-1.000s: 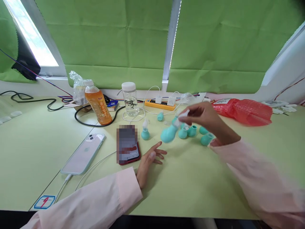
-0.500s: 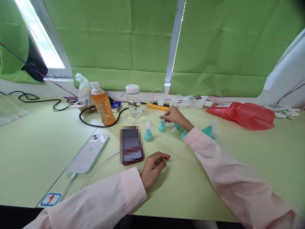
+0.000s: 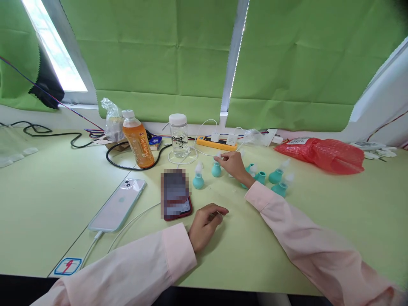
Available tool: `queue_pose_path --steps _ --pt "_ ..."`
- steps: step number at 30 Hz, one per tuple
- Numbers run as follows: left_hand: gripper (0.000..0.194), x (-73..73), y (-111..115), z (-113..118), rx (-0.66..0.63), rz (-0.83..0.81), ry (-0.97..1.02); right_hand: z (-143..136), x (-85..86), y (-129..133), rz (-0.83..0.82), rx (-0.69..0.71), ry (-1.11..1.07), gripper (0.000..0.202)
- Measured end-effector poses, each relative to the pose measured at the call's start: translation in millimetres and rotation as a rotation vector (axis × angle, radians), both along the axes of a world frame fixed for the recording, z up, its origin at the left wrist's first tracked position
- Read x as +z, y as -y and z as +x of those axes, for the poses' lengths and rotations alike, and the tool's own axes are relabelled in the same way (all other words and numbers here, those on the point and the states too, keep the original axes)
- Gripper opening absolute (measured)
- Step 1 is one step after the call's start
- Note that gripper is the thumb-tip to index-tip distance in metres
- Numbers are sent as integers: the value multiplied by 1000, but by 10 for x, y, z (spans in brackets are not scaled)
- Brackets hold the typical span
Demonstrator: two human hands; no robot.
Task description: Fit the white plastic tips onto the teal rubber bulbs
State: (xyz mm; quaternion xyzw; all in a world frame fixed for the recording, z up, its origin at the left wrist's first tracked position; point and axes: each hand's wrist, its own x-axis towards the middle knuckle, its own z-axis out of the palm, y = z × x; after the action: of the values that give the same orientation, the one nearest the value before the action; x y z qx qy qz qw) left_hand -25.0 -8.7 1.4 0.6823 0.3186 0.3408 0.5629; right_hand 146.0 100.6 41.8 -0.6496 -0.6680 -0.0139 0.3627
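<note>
My right hand (image 3: pixel 233 164) reaches across the table, thumb and fingers pinched on the clear tip of a teal bulb nasal aspirator (image 3: pixel 216 170), which stands upright. Left of it is another upright nasal aspirator (image 3: pixel 198 182) with its clear tip on. Beyond my right wrist are several more teal bulbs; one open-necked bulb (image 3: pixel 260 177) has no tip, while a tipped aspirator (image 3: pixel 276 175) and another aspirator (image 3: pixel 280 188) lean over. My left hand (image 3: pixel 206 226) rests on the table, fingers loosely curled and apart, holding nothing. It lies beside a red-cased phone (image 3: pixel 177 212), whose screen is blurred out.
A pale phone (image 3: pixel 117 206) lies at left, plugged into a white cable. Behind stand an orange drink bottle (image 3: pixel 139 144) and a clear jar (image 3: pixel 179 138). A yellow power strip (image 3: pixel 207 143) with chargers lies at the back. A red plastic bag (image 3: pixel 321 155) sits at right.
My right hand has shifted only slightly and stays at the same aspirator's tip. My right forearm has moved down and left, uncovering more teal bulbs. My left hand is practically still.
</note>
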Motion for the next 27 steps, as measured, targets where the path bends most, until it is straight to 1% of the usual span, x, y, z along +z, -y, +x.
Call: queue_pose_path --steps 3,6,7,9,11,14,16,18,20,23,27 --pt "21 -1 -2 0 1 -5 -25 -28 33 9 18 -41 18 33" --pt "21 -2 -1 1 -2 -10 -42 -60 101 73 48 -91 55 48" --pt "21 -3 -1 2 -2 -9 -48 -79 123 105 72 -97 93 50" --pt "21 -4 -2 3 -2 -8 -63 -136 148 166 126 -56 236 42" --pt "21 -2 -6 2 -3 -5 -75 -217 146 197 128 55 451 33" --pt "21 5 -7 1 0 5 -79 -351 109 144 47 228 699 30" --pt "20 11 -3 2 4 10 -85 -420 93 47 -6 300 769 26" --pt "19 13 2 4 3 13 -96 -457 101 -76 -67 343 834 24" --pt "18 11 6 7 1 14 -100 -469 131 -200 -133 353 885 22" --pt "18 1 4 6 9 6 -101 -489 177 -352 -241 331 936 24" --pt "17 -14 0 3 4 12 -113 -584 169 -458 -409 295 972 41"
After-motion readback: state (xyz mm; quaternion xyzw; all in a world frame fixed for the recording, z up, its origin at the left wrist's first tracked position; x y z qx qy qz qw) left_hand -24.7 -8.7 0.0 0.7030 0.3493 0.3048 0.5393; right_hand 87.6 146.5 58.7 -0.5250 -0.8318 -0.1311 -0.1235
